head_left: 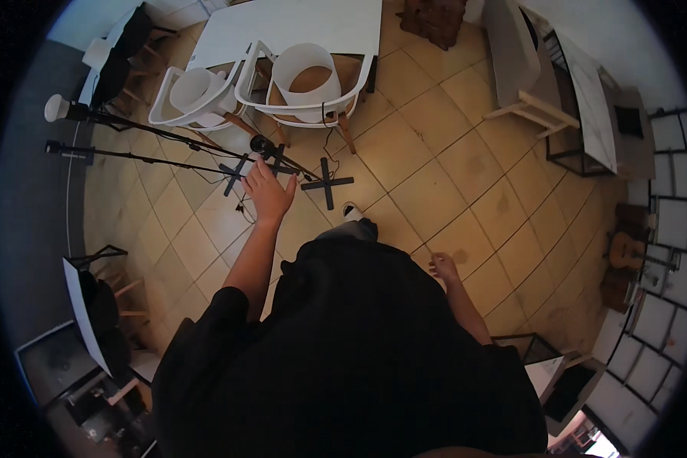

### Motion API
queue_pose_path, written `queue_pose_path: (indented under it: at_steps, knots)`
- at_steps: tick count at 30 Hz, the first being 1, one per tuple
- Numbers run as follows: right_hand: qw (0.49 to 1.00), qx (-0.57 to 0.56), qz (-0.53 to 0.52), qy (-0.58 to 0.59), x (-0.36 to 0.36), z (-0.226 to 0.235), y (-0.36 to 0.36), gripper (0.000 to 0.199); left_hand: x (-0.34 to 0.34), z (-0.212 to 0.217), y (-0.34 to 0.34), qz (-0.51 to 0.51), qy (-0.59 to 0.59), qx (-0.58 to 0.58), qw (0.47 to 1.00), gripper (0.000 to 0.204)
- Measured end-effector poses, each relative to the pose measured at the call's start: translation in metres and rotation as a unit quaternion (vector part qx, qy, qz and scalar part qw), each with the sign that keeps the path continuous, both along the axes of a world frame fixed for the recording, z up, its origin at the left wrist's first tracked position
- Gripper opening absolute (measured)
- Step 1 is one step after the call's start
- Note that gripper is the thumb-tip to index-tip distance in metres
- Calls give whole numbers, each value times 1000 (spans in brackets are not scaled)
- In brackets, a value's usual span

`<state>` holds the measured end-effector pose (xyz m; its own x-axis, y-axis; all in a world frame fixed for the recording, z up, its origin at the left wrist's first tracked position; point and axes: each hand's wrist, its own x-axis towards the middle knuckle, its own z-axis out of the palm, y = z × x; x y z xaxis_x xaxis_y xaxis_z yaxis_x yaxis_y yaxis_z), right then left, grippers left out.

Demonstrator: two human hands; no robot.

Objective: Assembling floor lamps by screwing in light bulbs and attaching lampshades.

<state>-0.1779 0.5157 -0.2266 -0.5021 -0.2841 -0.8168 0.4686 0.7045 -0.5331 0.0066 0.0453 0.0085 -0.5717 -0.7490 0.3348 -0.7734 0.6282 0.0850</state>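
My left hand [269,195] reaches forward with its fingers stretched out, holding nothing visible. Its fingertips overlap the black stands in the picture; whether they touch cannot be told. One slim black pole [160,137] runs up to a white rounded head [56,108], and a thinner pole [156,159] stands beside it. A third stand with a dark round top [261,144] is just past my fingertips. Black cross-shaped feet, one of them a cross base [328,183], rest on the floor. My right hand [443,267] hangs low at my side, fingers loosely bent, with nothing seen in it.
Ahead, two white chairs [307,72] with wooden legs stand against a white table [305,27]. Cables trail among the stand feet. To the right are a wooden-framed sofa [520,69], a marble-topped table [588,99] and a guitar [626,249]. Tiles cover the floor [466,168].
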Motion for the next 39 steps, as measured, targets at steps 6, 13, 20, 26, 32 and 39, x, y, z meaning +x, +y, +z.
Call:
queue_pose_path:
  at_steps: [6,13,20,26,32,39]
  knots:
    - [973,-20,180,144,-67,-75,77,36,-27,-44,63,36,69,87,993,79]
    - [986,107,125,-37,-192,-30,-16,33,-45,-2,46,137,84,256,953,50]
    - [960,-51,238,139,-227,7,-162,23,-24,18,67,216,107,244,939,37]
    - [911,-229,285,191,-242,47,-318,20,-23,13,104,286,99,145,942,47]
    - [838,-334,395,171,-229,98,-441,16,-15,16,141,422,-6,96,901,47]
    - [786,-323,519,94,-212,100,-547,17,-36,28,174,464,14,114,878,57]
